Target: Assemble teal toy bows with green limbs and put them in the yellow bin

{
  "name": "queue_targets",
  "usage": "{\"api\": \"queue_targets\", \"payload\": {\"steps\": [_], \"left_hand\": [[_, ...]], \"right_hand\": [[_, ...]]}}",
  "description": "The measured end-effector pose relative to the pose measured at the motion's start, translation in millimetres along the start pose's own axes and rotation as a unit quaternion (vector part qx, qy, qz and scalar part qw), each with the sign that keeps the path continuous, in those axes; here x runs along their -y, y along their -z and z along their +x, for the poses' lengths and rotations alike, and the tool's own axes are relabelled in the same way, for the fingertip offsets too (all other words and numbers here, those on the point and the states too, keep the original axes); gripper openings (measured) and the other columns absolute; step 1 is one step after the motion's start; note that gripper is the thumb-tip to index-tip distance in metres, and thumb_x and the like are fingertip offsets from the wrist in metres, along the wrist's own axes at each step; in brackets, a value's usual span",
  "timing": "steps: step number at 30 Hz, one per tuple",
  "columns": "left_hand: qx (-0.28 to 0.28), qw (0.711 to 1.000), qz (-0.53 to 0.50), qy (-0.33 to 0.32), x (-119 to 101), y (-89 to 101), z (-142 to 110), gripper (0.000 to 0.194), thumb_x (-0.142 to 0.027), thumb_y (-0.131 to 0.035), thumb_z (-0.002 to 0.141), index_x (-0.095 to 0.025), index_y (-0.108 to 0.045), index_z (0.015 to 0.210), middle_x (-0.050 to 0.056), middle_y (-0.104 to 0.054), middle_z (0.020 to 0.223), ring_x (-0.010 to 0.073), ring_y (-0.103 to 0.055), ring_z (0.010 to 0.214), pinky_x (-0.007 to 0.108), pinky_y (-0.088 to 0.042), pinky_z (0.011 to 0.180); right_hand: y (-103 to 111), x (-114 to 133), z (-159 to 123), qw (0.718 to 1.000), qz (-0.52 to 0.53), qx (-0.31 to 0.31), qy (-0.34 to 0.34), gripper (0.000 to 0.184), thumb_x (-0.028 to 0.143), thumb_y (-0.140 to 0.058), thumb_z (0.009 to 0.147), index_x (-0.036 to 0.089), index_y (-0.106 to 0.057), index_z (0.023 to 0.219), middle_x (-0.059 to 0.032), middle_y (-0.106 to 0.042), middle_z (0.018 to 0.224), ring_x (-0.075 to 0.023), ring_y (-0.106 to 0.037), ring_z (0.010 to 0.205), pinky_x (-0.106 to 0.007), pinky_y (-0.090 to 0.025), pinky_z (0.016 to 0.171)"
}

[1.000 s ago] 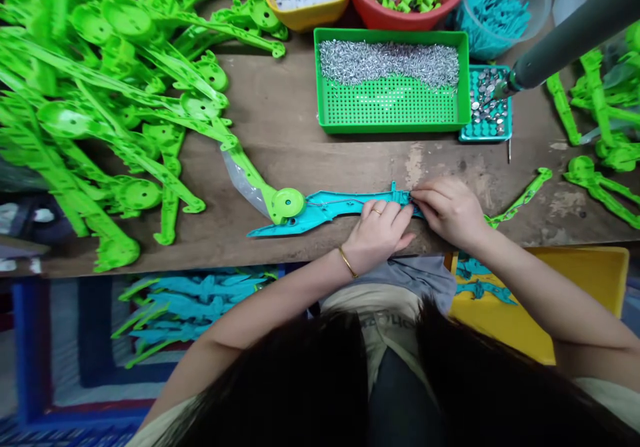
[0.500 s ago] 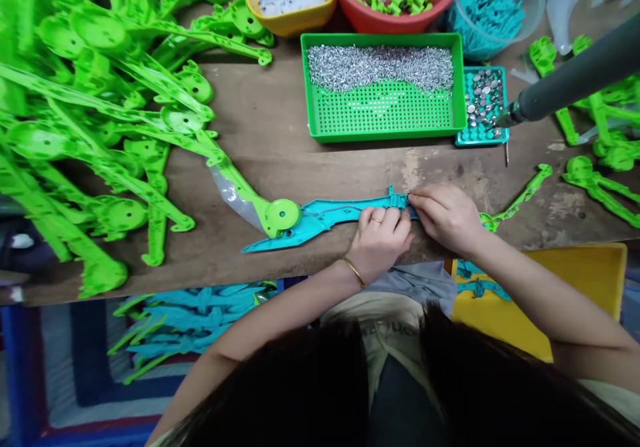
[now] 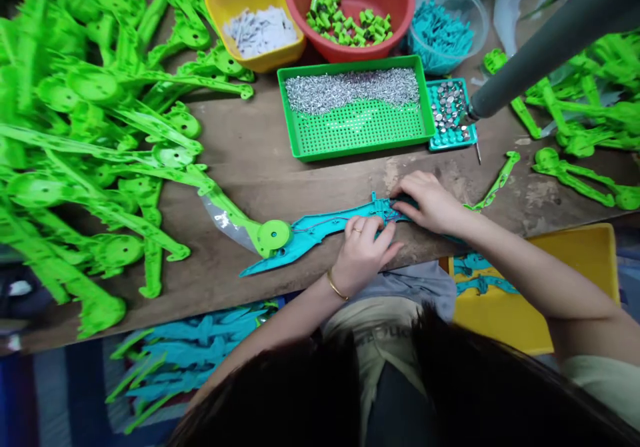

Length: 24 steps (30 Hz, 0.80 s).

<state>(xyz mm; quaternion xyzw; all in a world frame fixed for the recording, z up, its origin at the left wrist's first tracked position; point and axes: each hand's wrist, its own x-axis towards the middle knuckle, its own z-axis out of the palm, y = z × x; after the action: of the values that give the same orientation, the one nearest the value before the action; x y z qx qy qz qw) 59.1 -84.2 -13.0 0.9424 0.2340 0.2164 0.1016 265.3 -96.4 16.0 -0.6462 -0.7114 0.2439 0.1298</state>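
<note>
A long teal plastic toy shell half (image 3: 320,228) lies on the bench with its hollow side up, and a thin wire runs along it. Joined to its left end is a green plastic arm (image 3: 274,235) with a round hub. My left hand (image 3: 364,250), with a ring and a bangle, grips the shell's lower edge with bent fingers. Just right of it, my right hand (image 3: 425,200) is closed over the shell past the upright tab, its fingertips at the wiring. Whatever small part those fingertips touch is hidden. Another green arm (image 3: 500,179) emerges beyond my right hand.
Green plastic parts (image 3: 95,187) are heaped at left, more (image 3: 575,114) at right. Behind stand a green screw tray (image 3: 360,134), a teal tray of button cells (image 3: 453,110), a red bowl (image 3: 350,46) and a yellow tub (image 3: 270,57). A dark pole-like tool (image 3: 540,47) slants in from upper right.
The view has shifted, so the bench appears tilted and the trays sit further left. My right fingers have moved from a pinch at the shell's upper edge to lie further over it.
</note>
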Motion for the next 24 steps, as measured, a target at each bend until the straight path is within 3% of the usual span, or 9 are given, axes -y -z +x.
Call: {"api": "queue_targets", "payload": {"steps": [7,12,19,24], "left_hand": [[0.028,0.998,0.041,-0.029,1,1.0,1,0.037,-0.04,-0.056,0.093,-0.01,-0.068,0.112,0.013,-0.065,0.094,0.0245,-0.055,0.086,0.039,-0.042,0.082],[0.054,0.998,0.025,-0.01,2,3.6,5,0.039,-0.042,-0.053,0.094,-0.01,-0.067,0.111,0.013,-0.063,0.094,0.0248,-0.055,0.087,0.038,-0.042,0.081],[0.061,0.996,0.059,-0.021,3,-0.4,3,0.041,-0.039,-0.056,0.093,-0.009,-0.064,0.119,0.016,-0.064,0.102,0.0256,-0.056,0.09,0.04,-0.041,0.084],[0.111,0.994,0.014,-0.001,5,10.6,7,0.044,-0.04,-0.058,0.092,-0.009,-0.063,0.122,0.015,-0.062,0.102,0.0269,-0.055,0.093,0.04,-0.043,0.084]], "right_hand": [[14,-2,-9,0.99,0.136,-0.021,0.0,0.018,0.027,-0.055,0.09,0.019,-0.062,0.104,-0.007,-0.071,0.103,-0.0199,-0.065,0.095,-0.036,-0.049,0.085],[12,-6,-16,0.998,0.055,-0.019,0.031,0.021,0.031,-0.056,0.091,0.02,-0.064,0.108,-0.009,-0.07,0.111,-0.0248,-0.062,0.11,-0.043,-0.044,0.096],[-3,1,-14,0.999,-0.011,-0.032,-0.027,0.028,0.032,-0.063,0.086,0.018,-0.061,0.11,-0.0111,-0.068,0.11,-0.0278,-0.059,0.107,-0.042,-0.041,0.093],[-7,7,-14,0.997,-0.011,-0.045,-0.055,0.038,0.029,-0.062,0.086,0.015,-0.055,0.121,-0.0128,-0.066,0.117,-0.0295,-0.057,0.11,-0.044,-0.04,0.097]]}}
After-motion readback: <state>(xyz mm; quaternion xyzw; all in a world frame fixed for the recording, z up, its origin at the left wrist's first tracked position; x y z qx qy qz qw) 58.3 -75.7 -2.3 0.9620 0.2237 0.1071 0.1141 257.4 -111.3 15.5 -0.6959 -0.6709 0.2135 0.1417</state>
